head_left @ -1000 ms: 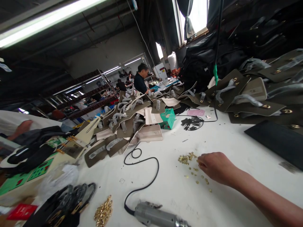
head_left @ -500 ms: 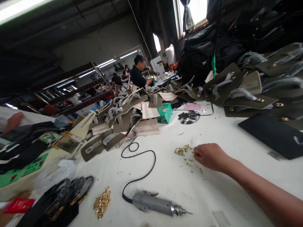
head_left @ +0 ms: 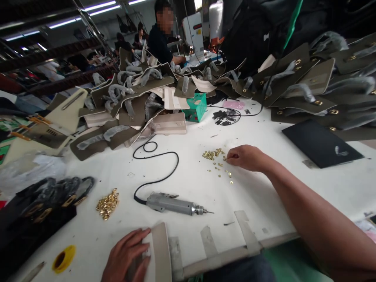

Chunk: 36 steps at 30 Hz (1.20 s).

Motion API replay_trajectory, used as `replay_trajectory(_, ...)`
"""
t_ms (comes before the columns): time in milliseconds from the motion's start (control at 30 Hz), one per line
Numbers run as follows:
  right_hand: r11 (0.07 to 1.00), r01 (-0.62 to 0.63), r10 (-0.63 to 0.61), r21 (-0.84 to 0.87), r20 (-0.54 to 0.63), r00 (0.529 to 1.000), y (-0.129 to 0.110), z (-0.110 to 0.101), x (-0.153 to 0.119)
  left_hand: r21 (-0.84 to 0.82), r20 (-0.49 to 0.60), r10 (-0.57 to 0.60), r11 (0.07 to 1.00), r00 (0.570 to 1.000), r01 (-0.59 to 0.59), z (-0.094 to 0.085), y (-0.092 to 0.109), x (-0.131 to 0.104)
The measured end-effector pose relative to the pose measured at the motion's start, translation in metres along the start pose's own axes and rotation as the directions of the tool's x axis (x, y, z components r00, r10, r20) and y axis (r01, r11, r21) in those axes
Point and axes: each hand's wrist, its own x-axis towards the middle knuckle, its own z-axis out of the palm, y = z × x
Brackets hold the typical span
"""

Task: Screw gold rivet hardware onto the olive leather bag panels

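Note:
My right hand (head_left: 245, 157) is at the right edge of a scatter of small round gold washers (head_left: 209, 155), its fingers closed in a pinch. Whatever is between the fingertips is hidden. At the bottom, my left hand (head_left: 127, 254) has its bent fingers over a beige bag panel (head_left: 162, 250) by the table's front edge, holding it; part of the hand is cut off by the frame. A grey electric screwdriver (head_left: 172, 203) lies between the hands, its bit pointing right. Left of it sits a heap of gold metal fittings (head_left: 107, 204).
Brown bag panels with wrapped handles (head_left: 117, 135) pile up at the back and right. A green box (head_left: 196, 107), a black flat panel (head_left: 321, 143), a yellow tape roll (head_left: 64, 259) and black bags (head_left: 44, 219) surround the work area. A co-worker (head_left: 161, 37) sits beyond.
The view has tilted down and levelled, bringing my left hand and the beige panel into sight. My right hand stays pinched beside the gold washers.

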Motion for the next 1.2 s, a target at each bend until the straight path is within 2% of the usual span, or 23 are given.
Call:
replay_trajectory(233, 0.999, 0.033, -0.032, -0.007, 0.057, 0.998, 0.007, -0.003, 0.000, -0.024, 0.027, -0.007, 1.000, 1.000, 0.007, -0.002, 0.003, 0.003)
replay_trajectory(467, 0.999, 0.017, -0.018, 0.029, 0.040, 0.999, 0.006, -0.005, 0.000, -0.032, 0.035, -0.015, 0.999, 0.999, 0.016, -0.002, 0.005, 0.004)
replay_trajectory(667, 0.999, 0.000, 0.002, -0.049, 0.045, 0.999, 0.003, 0.001, 0.004, -0.039, 0.053, -0.012, 0.999, 0.999, 0.014, 0.001, 0.001, -0.001)
replay_trajectory(867, 0.996, -0.031, 0.031, -0.081, 0.000, 1.000, 0.001, 0.005, 0.006, -0.042, 0.048, -0.020, 0.999, 0.999, 0.022, 0.001, 0.002, 0.000)
replay_trajectory(1200, 0.997, -0.074, 0.076, 0.019, -0.065, 0.995, -0.004, 0.005, 0.005, -0.039, 0.038, -0.016, 0.999, 0.999, 0.018, 0.000, 0.004, 0.002)
